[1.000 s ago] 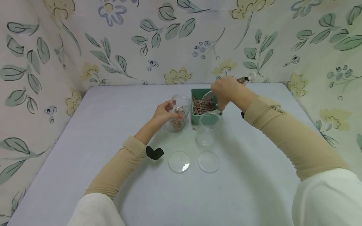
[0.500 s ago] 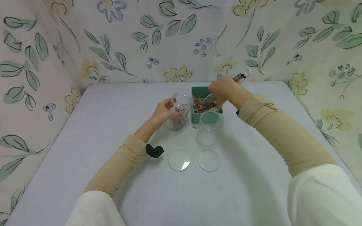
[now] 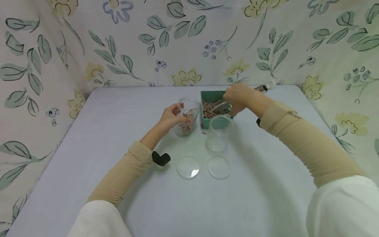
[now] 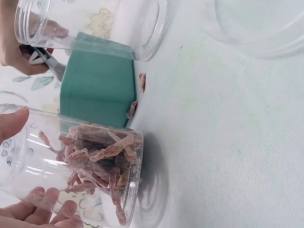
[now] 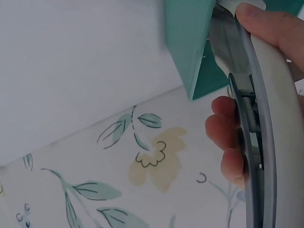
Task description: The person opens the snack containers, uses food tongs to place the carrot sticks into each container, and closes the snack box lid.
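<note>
My left hand [image 3: 172, 117] grips a clear plastic jar [image 3: 189, 104], thumb on one side and fingers on the other. Brown dried strips [image 4: 102, 156] fill the lower part of this uncovered jar. With my right hand [image 3: 240, 98] I hold pale-handled metal tongs [image 5: 280, 128], their ends down in a green box [image 4: 97, 90]. More brown strips [image 3: 208, 110] lie inside the box. The tong tips are partly hidden among them, so whether they pinch a strip cannot be told. In front of the box stands a second clear jar [image 3: 217, 135], with no strips visible in it.
Two clear round lids [image 3: 188, 168] [image 3: 219, 168] lie side by side on the white table [image 3: 142, 204], nearer me. Small stray strip pieces [image 4: 142, 82] lie by the box's foot. A flowered cloth [image 3: 118, 49] rises behind the table's far edge.
The right hand has shifted a little to the right over the box, and the tongs' handle end has swung right and lower. My left hand and the jar have stayed almost still.
</note>
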Motion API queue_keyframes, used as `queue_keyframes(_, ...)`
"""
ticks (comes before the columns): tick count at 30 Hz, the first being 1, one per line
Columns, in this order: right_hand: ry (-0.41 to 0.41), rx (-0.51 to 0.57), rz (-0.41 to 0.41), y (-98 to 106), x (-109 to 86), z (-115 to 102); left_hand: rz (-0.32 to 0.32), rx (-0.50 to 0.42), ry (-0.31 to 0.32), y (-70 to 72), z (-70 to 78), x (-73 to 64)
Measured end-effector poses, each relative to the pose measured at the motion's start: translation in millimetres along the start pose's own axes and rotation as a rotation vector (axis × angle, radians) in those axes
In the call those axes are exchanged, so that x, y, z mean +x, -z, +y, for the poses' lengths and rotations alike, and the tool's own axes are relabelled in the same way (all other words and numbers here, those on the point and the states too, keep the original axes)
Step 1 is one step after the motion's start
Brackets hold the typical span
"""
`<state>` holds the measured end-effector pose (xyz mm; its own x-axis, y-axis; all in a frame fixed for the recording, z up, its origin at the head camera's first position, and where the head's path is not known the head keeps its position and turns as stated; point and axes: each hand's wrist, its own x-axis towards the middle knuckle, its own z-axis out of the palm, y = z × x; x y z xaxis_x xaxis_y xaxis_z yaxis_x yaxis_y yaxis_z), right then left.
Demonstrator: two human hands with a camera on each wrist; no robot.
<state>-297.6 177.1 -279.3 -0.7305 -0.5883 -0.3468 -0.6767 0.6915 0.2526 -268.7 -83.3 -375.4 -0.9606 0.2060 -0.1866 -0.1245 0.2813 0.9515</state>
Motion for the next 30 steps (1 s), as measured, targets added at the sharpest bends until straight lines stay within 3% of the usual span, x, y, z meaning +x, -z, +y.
queue_keyframes(7, 0.046, 0.013, -0.018, -2.4, -1.8, -0.5, -0.005, 0.012, -0.004, -0.8, 0.1, -0.1)
queue_keyframes(13, 0.0, 0.096, -0.03, 5.4, -9.4, 7.1, 0.003, 0.033, 0.009, 1.2, 0.6, 1.6)
queue_keyframes(17, -0.049, 0.15, 0.013, 9.1, -16.7, 16.3, 0.021, 0.067, 0.007, 2.1, 2.4, 3.6)
queue_keyframes(25, -0.063, 0.241, 0.116, 16.0, -32.3, 31.9, 0.031, 0.138, -0.016, -0.2, 7.0, 6.8)
queue_keyframes(30, -0.115, 0.294, 0.163, 26.8, -43.2, 37.3, 0.07, 0.213, -0.036, -1.8, 17.2, 8.6)
